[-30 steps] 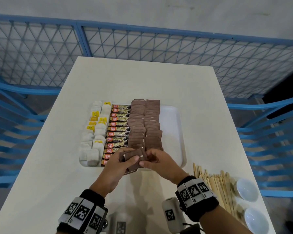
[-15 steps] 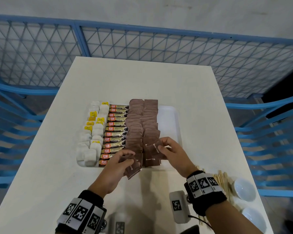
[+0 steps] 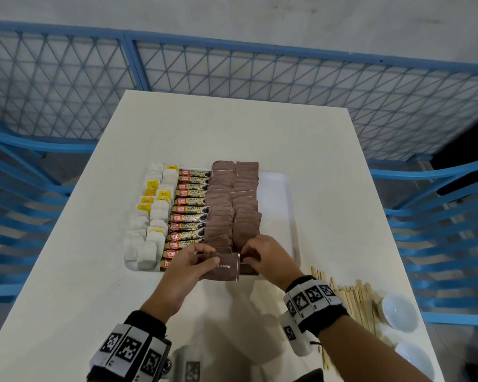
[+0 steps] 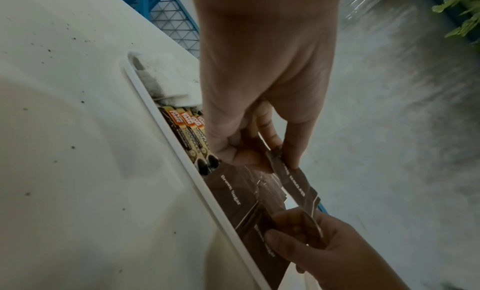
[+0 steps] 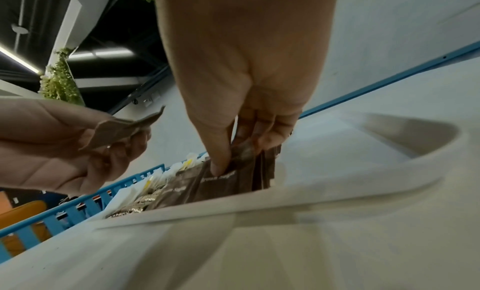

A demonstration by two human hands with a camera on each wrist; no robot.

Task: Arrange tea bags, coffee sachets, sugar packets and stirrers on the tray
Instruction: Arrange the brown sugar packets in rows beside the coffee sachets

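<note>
Head view, lower centre: left hand (image 3: 186, 264) pinches one flat brown paper sugar packet (image 3: 226, 268), right hand (image 3: 265, 255) pinches another; light, limp, best gripped by edges.

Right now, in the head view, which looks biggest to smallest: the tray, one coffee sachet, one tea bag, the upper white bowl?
1. Tray
2. Bowl, though nearness to the camera may enlarge it
3. Coffee sachet and tea bag: too alike to rank

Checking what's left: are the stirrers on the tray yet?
Not yet. The stirrers lie on the table, right of the tray.
</note>
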